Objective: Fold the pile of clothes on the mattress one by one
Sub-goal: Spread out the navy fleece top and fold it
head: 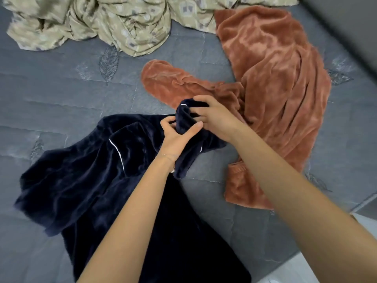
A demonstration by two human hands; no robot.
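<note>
Navy velvet garment [81, 176] sprawls on a grey mattress [61, 88] as left hand [177, 137] and right hand [212, 117] both pinch its bunched sleeve, an orange robe [275, 78] alongside.

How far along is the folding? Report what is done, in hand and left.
Done: no folded piece shows anywhere on the mattress. In hand: the left hand and right hand both grip a bunched end of the navy garment, whose rest lies spread and rumpled. Left: that garment, the rust fleece garment lying crumpled beside it, and the beige patterned cloth heaped at the far edge.
</note>
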